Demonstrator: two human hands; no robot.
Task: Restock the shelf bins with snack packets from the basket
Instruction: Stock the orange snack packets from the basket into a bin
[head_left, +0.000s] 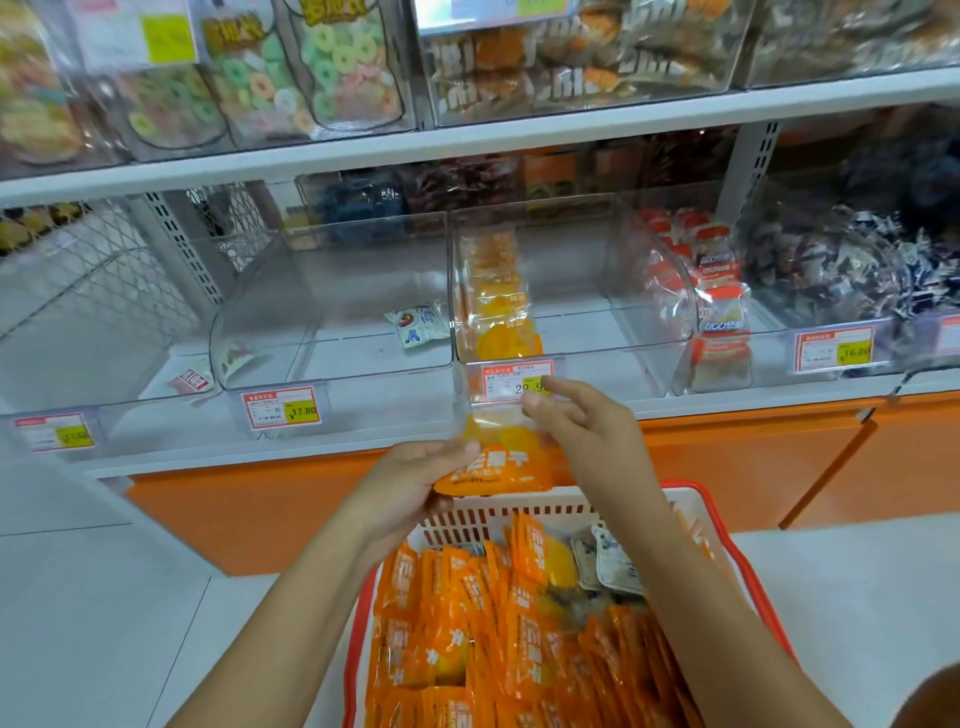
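A red and white basket (524, 512) sits low in front of me, packed with several orange snack packets (498, 634) and a few pale ones (610, 564). My left hand (410, 486) grips an orange packet (501, 462) by its lower left edge, just above the basket's far rim. My right hand (576, 421) pinches the packet's clear top edge with thumb and forefinger. Straight ahead stands a clear shelf bin (582, 291) with a few orange packets (498, 301) stacked along its left wall. Its price tag (517, 382) is right behind my right fingers.
Left of that bin, a clear bin (332, 332) holds one pale packet (418, 325). To the right a bin holds red-capped packets (719, 306), then dark wrapped sweets (852, 270). The upper shelf (467, 137) carries filled bins. An orange cabinet base (727, 467) runs below.
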